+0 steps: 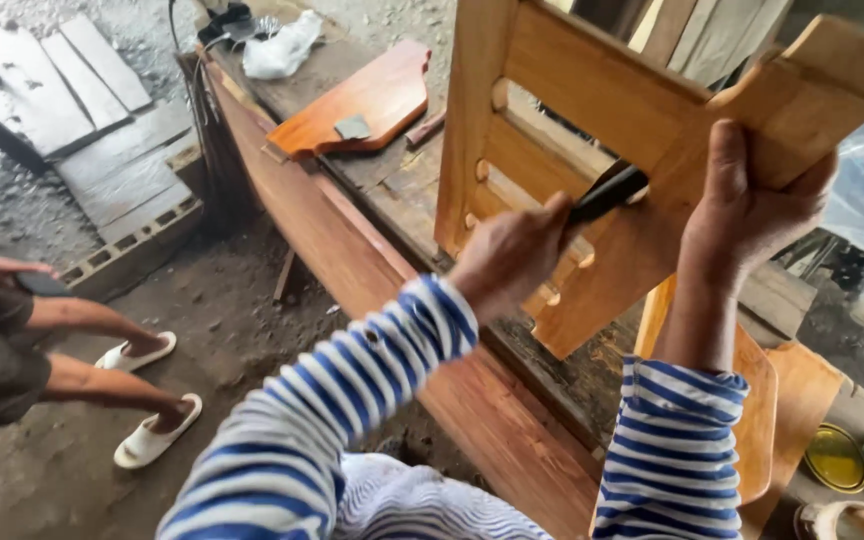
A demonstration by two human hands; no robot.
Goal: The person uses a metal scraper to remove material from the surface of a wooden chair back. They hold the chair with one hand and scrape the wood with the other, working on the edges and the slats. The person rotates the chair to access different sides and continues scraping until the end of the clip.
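Fingers of the left hand (507, 262) are closing tight around a dark-handled tool (607, 193), its grip fully wrapped and the working end hiding against the wood. The right hand (747, 215) is clamping its grip on the upper right corner of a wooden chair frame (592, 110), thumb up, holding it tilted above the counter (372, 170) at the right of the scene.

If the tool slips off the joint, it is likely heading toward the right hand just beside it; the frame, being held by one hand only, could also twist or drop onto the counter.

Counting: one tool, one chair frame, two striped sleeves (352, 400), one reddish shaped board (362, 100) lying far on the counter, one white rag (287, 45), and another person's two sandalled feet (147, 395) standing at the near left.
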